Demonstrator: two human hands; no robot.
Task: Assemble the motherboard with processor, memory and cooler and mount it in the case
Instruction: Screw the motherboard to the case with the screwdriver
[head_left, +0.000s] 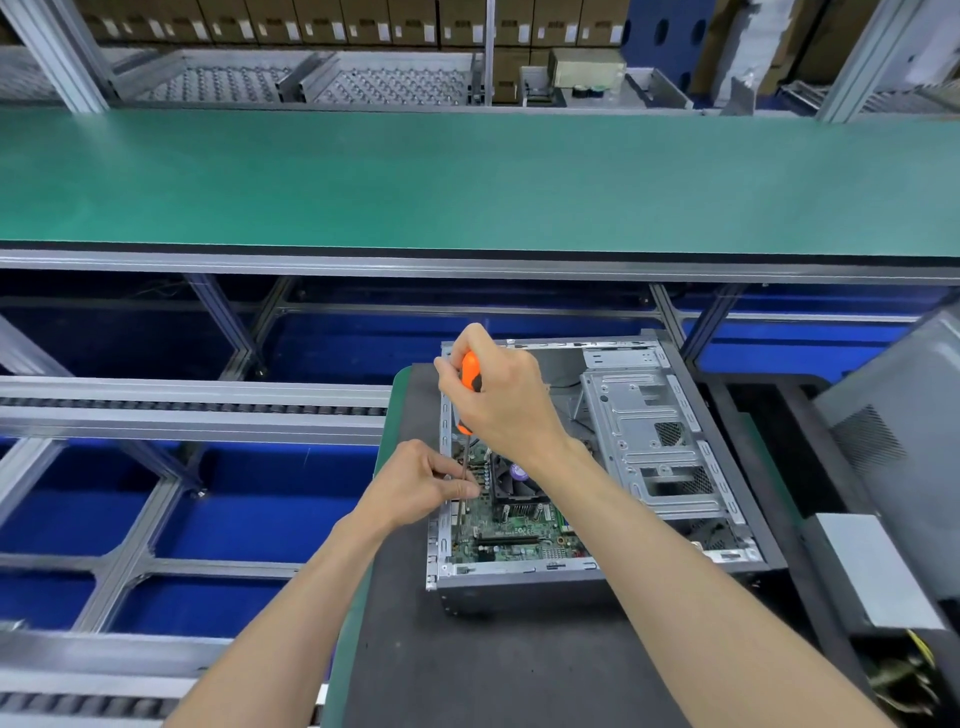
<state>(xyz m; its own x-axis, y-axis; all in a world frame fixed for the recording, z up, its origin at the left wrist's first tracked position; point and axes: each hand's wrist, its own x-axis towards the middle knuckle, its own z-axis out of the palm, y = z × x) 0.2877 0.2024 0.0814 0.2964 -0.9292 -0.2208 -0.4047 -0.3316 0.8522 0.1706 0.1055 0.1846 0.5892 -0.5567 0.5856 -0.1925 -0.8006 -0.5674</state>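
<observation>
Black mat tabletop (498, 675), green conveyor (467, 176) behind. Screwdriver (469, 387) upright, tip down into case (597, 577); right fingers (452, 374) wrapping handle, left fingers (457, 486) pinching shaft.

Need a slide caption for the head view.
Right hand drives orange screwdriver into motherboard seated in the case; left hand steadies the shaft.

The case (670, 457) is a grey metal computer box lying on its side, open face up. The motherboard (511, 530), a green board, lies flat inside the case on its left half. The cooler (511, 480), a black square fan, sits on the board toward the case's middle. A silver drive cage (654, 441) fills the case's right half.
</observation>
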